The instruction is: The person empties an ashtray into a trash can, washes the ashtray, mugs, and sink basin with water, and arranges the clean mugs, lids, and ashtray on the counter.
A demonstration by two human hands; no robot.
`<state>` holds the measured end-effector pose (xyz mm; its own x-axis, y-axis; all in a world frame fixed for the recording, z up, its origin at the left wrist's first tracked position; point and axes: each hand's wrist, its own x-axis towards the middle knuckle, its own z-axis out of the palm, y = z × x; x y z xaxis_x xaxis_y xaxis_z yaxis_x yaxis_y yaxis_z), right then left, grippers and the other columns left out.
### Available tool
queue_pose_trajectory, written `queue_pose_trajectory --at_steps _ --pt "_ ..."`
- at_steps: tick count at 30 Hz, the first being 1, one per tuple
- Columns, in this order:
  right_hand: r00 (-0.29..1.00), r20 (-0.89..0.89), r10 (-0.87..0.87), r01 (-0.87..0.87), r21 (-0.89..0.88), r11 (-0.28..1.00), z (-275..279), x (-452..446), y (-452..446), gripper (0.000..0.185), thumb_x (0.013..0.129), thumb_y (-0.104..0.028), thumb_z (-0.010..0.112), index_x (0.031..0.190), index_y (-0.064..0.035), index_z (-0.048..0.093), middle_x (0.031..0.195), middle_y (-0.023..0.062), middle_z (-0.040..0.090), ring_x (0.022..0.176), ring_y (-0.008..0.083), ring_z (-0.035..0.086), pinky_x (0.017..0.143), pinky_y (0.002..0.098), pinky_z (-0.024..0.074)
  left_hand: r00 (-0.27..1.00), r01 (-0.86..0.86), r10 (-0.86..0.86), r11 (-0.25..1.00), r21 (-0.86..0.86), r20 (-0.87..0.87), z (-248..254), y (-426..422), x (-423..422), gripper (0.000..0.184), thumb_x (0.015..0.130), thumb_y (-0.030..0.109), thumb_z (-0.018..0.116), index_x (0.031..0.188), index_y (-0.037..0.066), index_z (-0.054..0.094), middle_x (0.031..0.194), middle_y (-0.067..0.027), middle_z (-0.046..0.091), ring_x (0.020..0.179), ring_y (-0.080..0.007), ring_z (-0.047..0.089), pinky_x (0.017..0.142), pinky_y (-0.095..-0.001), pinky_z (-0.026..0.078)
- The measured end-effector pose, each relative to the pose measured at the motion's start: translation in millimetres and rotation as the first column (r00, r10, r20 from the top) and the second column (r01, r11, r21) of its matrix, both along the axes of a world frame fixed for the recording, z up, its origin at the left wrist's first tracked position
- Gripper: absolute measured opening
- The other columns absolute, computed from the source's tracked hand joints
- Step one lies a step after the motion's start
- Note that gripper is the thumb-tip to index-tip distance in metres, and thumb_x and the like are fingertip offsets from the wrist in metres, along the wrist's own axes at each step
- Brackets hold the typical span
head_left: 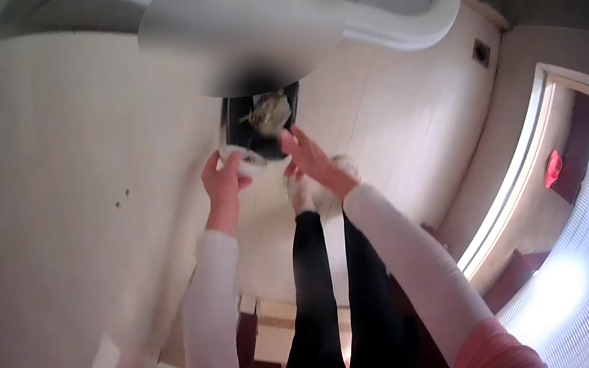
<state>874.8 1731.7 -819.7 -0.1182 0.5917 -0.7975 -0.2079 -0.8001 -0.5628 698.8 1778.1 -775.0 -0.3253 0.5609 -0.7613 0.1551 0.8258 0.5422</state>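
Note:
My left hand (223,178) grips a small white object (247,162), perhaps a dish or cup, at the near left corner of a black bin (231,128). Inside the bin lies some crumpled, yellowish-white waste (270,113). Over the bin's near right corner is my right hand (305,152), its fingers bent and partly blurred; whether they hold anything is too small to tell. A blurred grey oval hides the far end of the bin.
A white toilet or basin rim (431,22) curves at the upper right. Beyond it is a small floor drain (481,52). My feet stand just below the bin. A doorway frame (504,186) and a red object (553,169) are on the right.

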Motion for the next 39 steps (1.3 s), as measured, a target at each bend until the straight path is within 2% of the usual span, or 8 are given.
queue_pose_trajectory --at_steps 7,9,15,19,25,32,36,39 --pt "0.989 0.024 -0.146 0.147 -0.094 0.985 65.9 78.6 -104.7 0.059 0.096 -0.041 0.046 0.141 -0.0062 0.033 0.102 0.0143 0.065 0.061 0.0135 0.059 0.055 0.0280 0.0474 0.838 0.211 -0.250 0.968 -0.133 -0.485 -0.2 -8.6 18.1 0.059 0.073 0.024 0.069 0.125 0.002 0.054 0.095 -0.0138 0.067 0.077 -0.0260 0.067 0.068 -0.0348 0.053" --pt "0.976 0.082 -0.203 0.215 -0.186 0.959 108.0 111.5 -142.4 0.056 0.096 -0.039 0.046 0.139 -0.0054 0.037 0.092 0.0115 0.066 0.056 0.0141 0.058 0.050 0.0268 0.0468 0.790 0.330 -0.315 0.941 -0.067 -0.526 -8.2 -41.9 -3.8 0.059 0.079 0.012 0.067 0.133 0.003 0.046 0.109 -0.0150 0.062 0.074 -0.0243 0.067 0.048 -0.0338 0.057" --pt "0.947 0.314 0.064 0.037 -0.305 0.952 208.8 229.3 -247.3 0.052 0.096 -0.044 0.041 0.126 -0.0028 0.047 0.086 0.0121 0.065 0.059 0.0153 0.058 0.052 0.0282 0.0463 0.991 0.125 -0.110 0.961 0.246 -0.074 91.1 -163.8 -1.5 0.062 0.081 0.012 0.067 0.138 0.011 0.040 0.106 -0.0117 0.062 0.076 -0.0226 0.066 0.055 -0.0367 0.058" --pt "0.924 0.367 0.110 -0.022 -0.236 0.971 306.4 233.3 -300.4 0.041 0.094 -0.038 0.046 0.112 -0.0023 0.056 0.079 0.0114 0.066 0.056 0.0155 0.059 0.049 0.0276 0.0458 0.914 -0.271 0.278 0.960 -0.066 0.295 318.8 -213.1 69.9 0.056 0.084 0.011 0.065 0.135 0.011 0.041 0.102 -0.0106 0.062 0.072 -0.0208 0.065 0.057 -0.0370 0.058" --pt "0.862 0.449 0.234 -0.262 0.000 0.965 462.9 185.2 -349.4 0.039 0.092 -0.034 0.048 0.111 -0.0019 0.059 0.080 0.0117 0.067 0.057 0.0134 0.058 0.048 0.0247 0.0433 0.813 -0.240 0.217 0.970 -0.029 0.541 509.7 -385.3 51.1 0.053 0.084 0.019 0.066 0.132 0.007 0.046 0.094 -0.0106 0.064 0.066 -0.0168 0.066 0.053 -0.0283 0.056" --pt "0.733 0.500 0.460 -0.677 0.473 0.564 608.3 9.4 -396.5 0.026 0.095 -0.021 0.050 0.098 -0.0001 0.065 0.079 0.0068 0.066 0.064 0.0117 0.056 0.059 0.0238 0.0452 0.645 -0.664 0.417 0.720 0.200 0.641 642.7 -619.3 -48.0 0.048 0.086 0.018 0.062 0.131 0.007 0.048 0.104 -0.0108 0.061 0.087 -0.0214 0.066 0.067 -0.0349 0.059" --pt "0.607 0.675 0.419 -0.733 0.679 -0.032 678.0 -130.6 -454.6 0.018 0.091 -0.015 0.057 0.086 0.0008 0.065 0.072 0.0073 0.061 0.066 0.0138 0.055 0.061 0.0261 0.0437 0.525 -0.844 0.583 0.450 0.291 0.620 664.6 -781.0 -115.0 0.050 0.087 0.015 0.058 0.133 0.007 0.044 0.108 -0.0114 0.059 0.089 -0.0247 0.065 0.068 -0.0362 0.059" --pt "0.652 0.689 0.315 -0.641 0.724 -0.256 737.7 -261.6 -525.4 0.013 0.085 -0.010 0.063 0.080 0.0016 0.065 0.083 0.0123 0.062 0.074 0.0228 0.058 0.069 0.0326 0.0460 0.464 -0.875 0.684 0.254 0.412 0.563 677.8 -898.2 -160.9 0.047 0.087 0.015 0.054 0.132 0.006 0.045 0.108 -0.0120 0.058 0.092 -0.0243 0.065 0.068 -0.0360 0.059"
